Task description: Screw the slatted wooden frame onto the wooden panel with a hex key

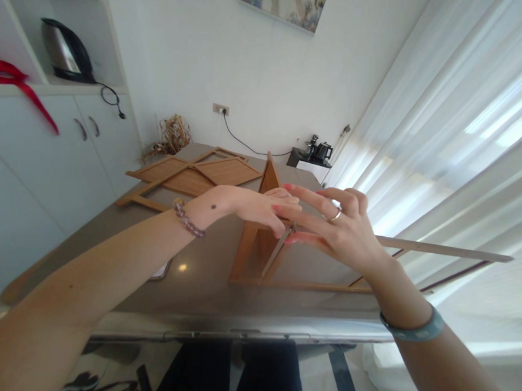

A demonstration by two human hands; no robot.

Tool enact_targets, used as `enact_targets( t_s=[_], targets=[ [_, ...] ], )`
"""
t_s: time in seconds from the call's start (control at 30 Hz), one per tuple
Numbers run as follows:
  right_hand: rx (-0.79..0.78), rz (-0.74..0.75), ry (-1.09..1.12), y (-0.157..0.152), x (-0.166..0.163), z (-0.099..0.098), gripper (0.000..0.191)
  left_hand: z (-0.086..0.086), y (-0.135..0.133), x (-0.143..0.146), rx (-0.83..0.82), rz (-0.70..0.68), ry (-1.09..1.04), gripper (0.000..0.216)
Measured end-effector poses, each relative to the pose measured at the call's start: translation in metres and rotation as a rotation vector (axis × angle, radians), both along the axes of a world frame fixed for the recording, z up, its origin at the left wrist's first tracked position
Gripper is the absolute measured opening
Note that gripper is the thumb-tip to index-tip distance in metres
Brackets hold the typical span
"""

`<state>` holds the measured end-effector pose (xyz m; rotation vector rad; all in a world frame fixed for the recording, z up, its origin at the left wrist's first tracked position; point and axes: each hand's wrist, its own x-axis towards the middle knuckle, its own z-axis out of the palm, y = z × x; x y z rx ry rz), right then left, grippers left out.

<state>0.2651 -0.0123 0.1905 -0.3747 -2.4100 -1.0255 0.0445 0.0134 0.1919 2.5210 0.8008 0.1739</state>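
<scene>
A wooden frame (300, 285) lies on the grey table (201, 298), and an upright wooden panel (268, 175) stands at its left end. My left hand (260, 207), with a bead bracelet at the wrist, is curled over the panel's near edge. My right hand (334, 226) wears a ring and a teal wristband. It meets the left hand there, its thumb and fingers pinched on the top of a thin grey rod (277, 252) that slants down into the frame. A long rail (443, 250) of the frame runs off to the right, past the table.
Several flat wooden panels (191, 176) lie at the table's far end, beside a tuft of dry grass (174, 134). A phone (161, 270) lies near my left forearm. White cupboards with a kettle (66, 51) stand left; curtains (469, 114) hang right. A tea set (319, 150) sits in the far corner.
</scene>
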Motion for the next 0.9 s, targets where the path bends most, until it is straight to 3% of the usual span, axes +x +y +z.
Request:
enact_targets(
  t_s=[0.1,0.17,0.33,0.53,0.7,0.83,0.9],
  targets=[
    [0.157,0.037,0.057,0.004,0.005,0.002,0.043,0.001,0.0,0.0,0.057,-0.098,0.004,0.037],
    [0.208,0.069,0.096,0.005,0.009,0.001,0.037,0.001,0.002,-0.001,0.09,-0.079,0.027,0.042],
    [0.154,0.098,0.137,0.007,0.016,-0.007,0.016,-0.001,0.005,-0.001,0.1,-0.015,0.087,0.045],
    [0.241,-0.016,0.185,0.0,0.016,-0.022,0.03,-0.003,0.007,-0.002,0.164,-0.083,0.057,0.028],
    [0.094,-0.117,0.195,-0.019,0.009,-0.045,0.038,-0.003,0.007,-0.001,0.16,-0.106,0.028,0.024],
    [-0.054,-0.172,0.415,-0.031,-0.01,-0.074,0.043,-0.003,0.006,-0.001,0.162,-0.088,0.03,0.023],
    [-0.229,-0.203,0.582,-0.037,-0.024,-0.089,0.046,-0.002,0.004,-0.001,0.164,-0.075,0.043,0.023]
  ],
)
